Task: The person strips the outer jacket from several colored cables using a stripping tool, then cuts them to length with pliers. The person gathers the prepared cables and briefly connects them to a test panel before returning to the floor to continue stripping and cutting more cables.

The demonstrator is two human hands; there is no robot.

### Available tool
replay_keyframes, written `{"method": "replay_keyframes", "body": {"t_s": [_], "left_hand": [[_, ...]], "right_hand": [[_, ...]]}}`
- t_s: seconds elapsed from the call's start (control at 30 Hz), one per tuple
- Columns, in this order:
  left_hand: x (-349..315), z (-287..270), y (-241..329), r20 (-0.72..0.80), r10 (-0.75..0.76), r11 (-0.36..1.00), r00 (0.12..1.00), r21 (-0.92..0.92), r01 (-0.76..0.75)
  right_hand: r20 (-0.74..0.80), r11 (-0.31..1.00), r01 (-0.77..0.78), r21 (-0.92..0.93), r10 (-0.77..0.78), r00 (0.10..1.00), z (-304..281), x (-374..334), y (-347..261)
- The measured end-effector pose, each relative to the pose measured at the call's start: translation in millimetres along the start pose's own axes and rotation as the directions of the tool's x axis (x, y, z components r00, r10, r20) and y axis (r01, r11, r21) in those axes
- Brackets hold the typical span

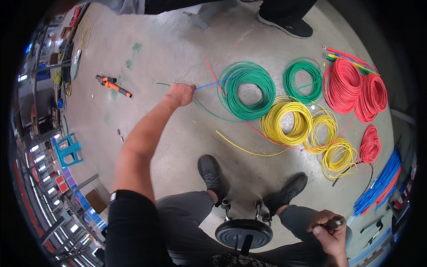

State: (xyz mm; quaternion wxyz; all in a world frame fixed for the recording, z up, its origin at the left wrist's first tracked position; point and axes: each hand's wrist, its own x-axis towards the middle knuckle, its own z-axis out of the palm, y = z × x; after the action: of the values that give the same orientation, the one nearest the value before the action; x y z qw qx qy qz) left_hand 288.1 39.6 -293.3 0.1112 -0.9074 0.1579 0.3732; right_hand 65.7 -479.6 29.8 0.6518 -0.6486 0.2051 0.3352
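Over the floor left of the coils, my left hand (181, 94) is closed, its arm stretched out. A green cable (209, 110) runs from the hand back to the large green coil (269, 93), and its loose end pokes out on the hand's far side. From the same fist a straight blue strip (207, 85) points toward that coil; whether it is wire or tube I cannot tell. My right hand (329, 229) is wrapped round a dark tool (336, 222) by my right knee. Only the tool's tip shows, so its kind is unclear.
Yellow coils (286, 123), a smaller green coil (303, 81) and red coils (344, 84) lie to the right. Blue and red lengths (380, 182) are bundled at far right. An orange-and-black power tool (113, 85) and a blue stool (69, 150) are left. A person's shoe (287, 24) is ahead.
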Motion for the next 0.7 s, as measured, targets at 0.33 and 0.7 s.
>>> {"method": "replay_keyframes", "body": {"t_s": [0.33, 0.7], "left_hand": [[-211, -69, 48, 0.247, 0.342, 0.706, 0.907, -0.704, -0.075], [-374, -113, 208, -0.025, 0.326, -0.174, 0.945, -0.984, 0.034]], "right_hand": [[0.334, 0.937, 0.137, -0.32, -0.023, 0.942, 39, -14, 22], [0.091, 0.844, 0.279, 0.457, -0.357, 0.93, 137, 77, 64]]}}
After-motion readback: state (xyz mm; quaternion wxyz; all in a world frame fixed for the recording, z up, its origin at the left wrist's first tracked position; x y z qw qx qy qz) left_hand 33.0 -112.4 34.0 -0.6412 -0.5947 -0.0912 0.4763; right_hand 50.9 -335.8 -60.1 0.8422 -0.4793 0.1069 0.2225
